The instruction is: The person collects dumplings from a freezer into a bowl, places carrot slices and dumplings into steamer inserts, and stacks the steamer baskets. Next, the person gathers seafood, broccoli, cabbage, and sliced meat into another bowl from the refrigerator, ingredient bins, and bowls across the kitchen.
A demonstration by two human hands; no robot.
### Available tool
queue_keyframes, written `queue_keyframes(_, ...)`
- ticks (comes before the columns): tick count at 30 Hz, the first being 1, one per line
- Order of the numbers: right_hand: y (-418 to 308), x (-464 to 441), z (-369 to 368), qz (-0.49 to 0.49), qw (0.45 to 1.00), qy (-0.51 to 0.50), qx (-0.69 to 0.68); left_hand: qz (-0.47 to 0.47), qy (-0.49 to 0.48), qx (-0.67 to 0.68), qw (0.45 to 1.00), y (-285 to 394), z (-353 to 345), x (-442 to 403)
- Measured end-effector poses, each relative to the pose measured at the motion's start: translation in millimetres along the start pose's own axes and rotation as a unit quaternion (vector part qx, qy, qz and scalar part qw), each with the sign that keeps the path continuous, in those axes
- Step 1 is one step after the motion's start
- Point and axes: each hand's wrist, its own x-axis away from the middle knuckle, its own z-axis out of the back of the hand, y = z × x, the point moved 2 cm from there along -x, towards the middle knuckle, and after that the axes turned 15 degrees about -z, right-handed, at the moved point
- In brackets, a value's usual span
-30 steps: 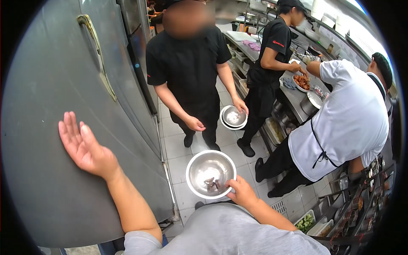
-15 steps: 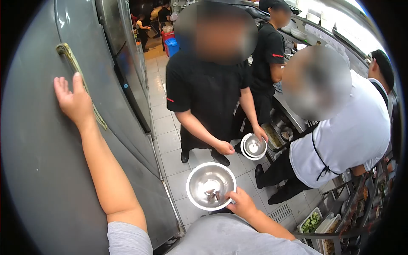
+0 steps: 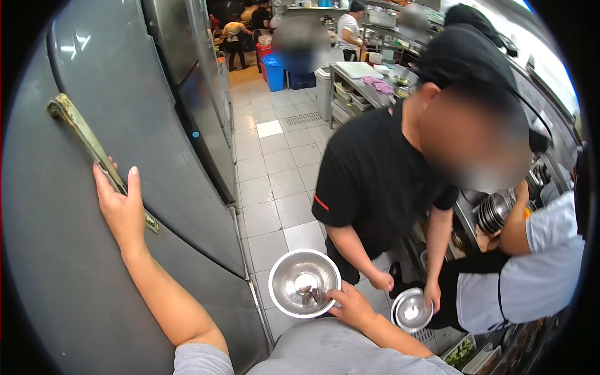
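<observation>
My left hand [image 3: 120, 209] is at the handle [image 3: 90, 144] of a large grey door on the left. Its fingers pass behind the handle's lower half, while the thumb stands up on the near side. In front of my body, my right hand [image 3: 351, 305] grips the rim of a steel mixing bowl [image 3: 284, 294]. A few small dark pieces [image 3: 307, 294] of food lie at the bottom of the bowl; I cannot make out their kind. Just to the right, a co-worker's hand [image 3: 432, 297] holds small nested steel bowls [image 3: 412, 310].
The co-worker in black [image 3: 387, 169] stands close on my right, leaning over. Another person in white [image 3: 531, 269] is at the right counter by stacked metal bowls [image 3: 495, 211]. A tiled aisle [image 3: 281, 181] runs ahead to a blue bin [image 3: 273, 72]. Food trays [image 3: 461, 353] sit low right.
My left hand has moved from beside the handle to around its lower part. The view has turned, and the co-worker in black now appears nearer and further right. My right hand keeps the bowl.
</observation>
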Motion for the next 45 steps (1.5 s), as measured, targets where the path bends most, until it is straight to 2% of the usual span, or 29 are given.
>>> queue_keyframes(2,5,-35,-5,0.013,1.000,-0.002,-0.016,0.034,0.011,0.049,0.998,-7,-6,2)
queue_keyframes(5,12,-88,-13,0.016,0.999,0.004,-0.029,0.028,0.030,-0.018,0.999,-5,-19,1)
queue_keyframes(7,12,-120,-20,-0.005,1.000,-0.014,-0.012,0.028,0.043,0.002,0.999,-18,-33,2)
queue_keyframes(9,11,-153,-27,-0.041,0.999,-0.010,-0.019,0.042,0.138,0.072,0.987,-23,-46,2)
queue_keyframes(11,13,-191,-44,-0.051,0.998,-0.012,-0.025,0.060,0.161,0.049,0.984,-22,-70,-4)
queue_keyframes(14,4,-256,-55,-0.043,0.999,0.032,-0.006,-0.088,0.290,-0.181,0.936,-37,-110,-12)
queue_keyframes(17,-2,-323,-59,-0.073,0.996,0.042,0.012,-0.152,0.311,-0.141,0.928,-56,-119,-20)
queue_keyframes(19,-3,-371,-56,-0.051,0.997,0.061,0.019,-0.170,0.298,-0.116,0.932,-58,-117,-23)
queue_keyframes(21,-1,-420,-65,-0.047,0.998,0.044,0.015,-0.172,0.288,-0.154,0.929,-68,-123,-24)
queue_keyframes(23,-6,-469,-76,0.001,0.999,0.043,-0.008,-0.179,0.319,-0.164,0.916,-69,-133,-28)
queue_keyframes(28,-24,-570,-99,0.057,0.997,-0.053,-0.023,-0.194,0.257,-0.257,0.911,-76,-135,-32)
queue_keyframes(31,-28,-614,-108,0.094,0.985,-0.130,-0.055,-0.057,0.301,-0.285,0.908,-74,-147,-38)
queue_keyframes(33,-28,-637,-112,0.142,0.975,-0.169,-0.038,-0.026,0.338,-0.246,0.908,-73,-143,-39)
queue_keyframes(34,-26,-645,-112,0.170,0.966,-0.191,-0.037,-0.016,0.352,-0.274,0.895,-73,-146,-43)
queue_keyframes(35,-23,-655,-113,0.193,0.955,-0.222,-0.036,-0.007,0.366,-0.300,0.881,-74,-149,-48)
queue_keyframes(38,-11,-680,-116,0.267,0.911,-0.312,-0.030,0.038,0.389,-0.199,0.899,-53,-151,-56)
queue_keyframes(43,-4,-720,-150,0.382,0.818,-0.429,-0.033,0.055,0.338,-0.378,0.860,-13,-213,-32)
queue_keyframes(45,-5,-732,-158,0.425,0.783,-0.453,-0.030,0.033,0.304,-0.327,0.894,34,-239,-8)
